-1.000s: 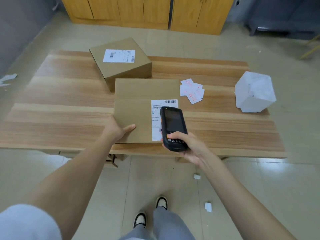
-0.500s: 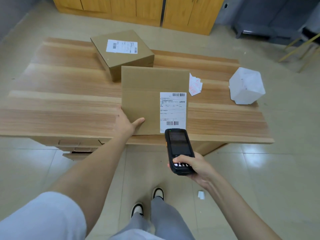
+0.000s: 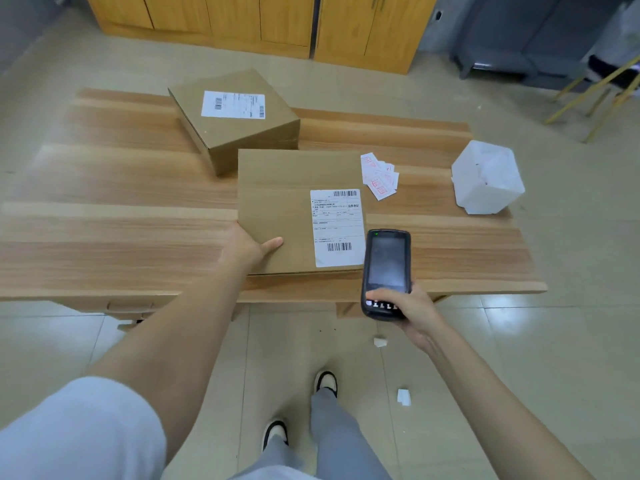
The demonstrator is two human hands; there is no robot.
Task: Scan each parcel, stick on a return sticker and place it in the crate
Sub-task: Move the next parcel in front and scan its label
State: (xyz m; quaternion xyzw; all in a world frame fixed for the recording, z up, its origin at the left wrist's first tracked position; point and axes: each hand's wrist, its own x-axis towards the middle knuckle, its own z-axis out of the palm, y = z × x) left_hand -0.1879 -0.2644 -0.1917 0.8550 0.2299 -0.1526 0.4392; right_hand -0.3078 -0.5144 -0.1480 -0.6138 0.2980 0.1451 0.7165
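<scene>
A flat brown parcel (image 3: 287,199) lies near the front edge of the wooden table (image 3: 104,230), its white shipping label (image 3: 337,226) facing up. My left hand (image 3: 247,245) grips the parcel's near left corner, thumb on top. My right hand (image 3: 408,308) holds a black handheld scanner (image 3: 386,268) just right of the label, at the table's front edge. A second, thicker parcel (image 3: 235,116) with its own label sits behind. Several return stickers (image 3: 379,176) with red print lie loose to the right of the flat parcel.
A white plastic container (image 3: 486,178) stands at the table's right end. Wooden cabinets (image 3: 263,22) line the far wall. Yellow chair legs (image 3: 599,88) show at the far right. Paper scraps (image 3: 403,396) lie on the tiled floor near my feet.
The flat parcel was tipped up toward me and has come back down flat. The scanner drew back off the label, then moved to the label's right side.
</scene>
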